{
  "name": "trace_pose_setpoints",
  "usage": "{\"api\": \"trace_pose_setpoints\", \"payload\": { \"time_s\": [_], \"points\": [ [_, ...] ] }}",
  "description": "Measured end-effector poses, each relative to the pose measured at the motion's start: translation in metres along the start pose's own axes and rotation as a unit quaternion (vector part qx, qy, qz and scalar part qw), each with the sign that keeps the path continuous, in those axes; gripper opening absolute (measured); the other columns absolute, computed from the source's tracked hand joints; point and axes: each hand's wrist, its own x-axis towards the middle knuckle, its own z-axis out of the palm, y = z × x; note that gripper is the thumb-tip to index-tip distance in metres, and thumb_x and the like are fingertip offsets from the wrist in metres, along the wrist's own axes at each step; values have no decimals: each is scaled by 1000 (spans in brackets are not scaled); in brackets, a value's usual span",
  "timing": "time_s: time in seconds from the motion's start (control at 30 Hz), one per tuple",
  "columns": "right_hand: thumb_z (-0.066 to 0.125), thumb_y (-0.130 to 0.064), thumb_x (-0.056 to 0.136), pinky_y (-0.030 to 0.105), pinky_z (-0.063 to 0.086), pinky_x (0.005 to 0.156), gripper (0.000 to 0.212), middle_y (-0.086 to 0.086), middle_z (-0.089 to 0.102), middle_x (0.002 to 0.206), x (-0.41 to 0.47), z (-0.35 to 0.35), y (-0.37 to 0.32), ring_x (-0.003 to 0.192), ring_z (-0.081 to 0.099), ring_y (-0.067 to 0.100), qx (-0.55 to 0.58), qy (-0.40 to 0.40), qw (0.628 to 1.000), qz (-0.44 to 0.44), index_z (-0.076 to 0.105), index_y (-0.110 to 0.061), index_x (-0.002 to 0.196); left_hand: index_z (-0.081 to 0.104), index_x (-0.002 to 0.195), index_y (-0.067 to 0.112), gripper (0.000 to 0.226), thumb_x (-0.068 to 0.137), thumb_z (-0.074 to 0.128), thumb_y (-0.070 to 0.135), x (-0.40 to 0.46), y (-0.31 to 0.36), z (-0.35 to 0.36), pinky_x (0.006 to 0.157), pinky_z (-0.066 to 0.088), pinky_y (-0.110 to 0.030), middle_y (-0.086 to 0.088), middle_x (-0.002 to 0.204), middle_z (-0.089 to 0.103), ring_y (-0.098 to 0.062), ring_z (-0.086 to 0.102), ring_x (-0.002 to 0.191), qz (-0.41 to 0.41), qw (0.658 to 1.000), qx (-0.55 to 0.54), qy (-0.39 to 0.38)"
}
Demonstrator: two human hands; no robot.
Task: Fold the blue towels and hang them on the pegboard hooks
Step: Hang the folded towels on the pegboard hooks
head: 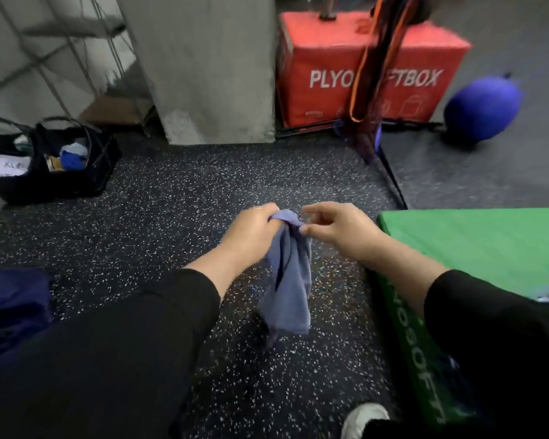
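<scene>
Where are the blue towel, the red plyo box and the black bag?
blue towel [290,286]: head view, hanging middle part.
red plyo box [324,55]: head view, front face.
black bag [38,182]: head view, front wall.

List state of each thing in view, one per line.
blue towel: unfolded, bunched, hanging in the air from both hands
left hand: grips the towel's top
right hand: pinches the towel's top edge
black bag: open, on the floor, items inside
red plyo box: upright on the floor
green plyo box: on the floor at right
</scene>
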Motion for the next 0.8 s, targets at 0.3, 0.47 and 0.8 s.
{"api": "trace_pose_setpoints", "payload": {
  "time_s": [0.3, 0.47, 0.8],
  "points": [
    [70, -26, 86, 21, 34, 53, 28, -5, 52, 60, -87, -46, -38, 60, 46, 14, -123, 123, 984, -31, 52, -20, 65, 71, 91, 14, 11, 95, 64, 21, -66, 96, -44, 59, 38, -27, 2, 75, 65, -13, 50, 66, -10, 979, -190, 75],
    [71, -23, 87, 28, 30, 50, 26, -8, 49, 60, -119, -59, -58, 53, 40, 9, -41, 137, 988, -53, 50, -20, 71, 71, 84, 12, 18, 92, 70, 28, -96, 106, -59, 56, 36, -23, 0, 71, 62, -11, 47, 65, -2, 979, -186, 86],
    [59, -12, 88, 32, 27, 53, 26, -2, 38, 59, -106, -69, -51, 56, 32, 14, 4, 184, 982, -44, 42, -18, 69, 70, 91, 14, 12, 98, 62, 20, -85, 63, -66, 57, 34, -11, -3, 82, 68, -16, 55, 74, 21, 994, -36, 100]
  ]
}}
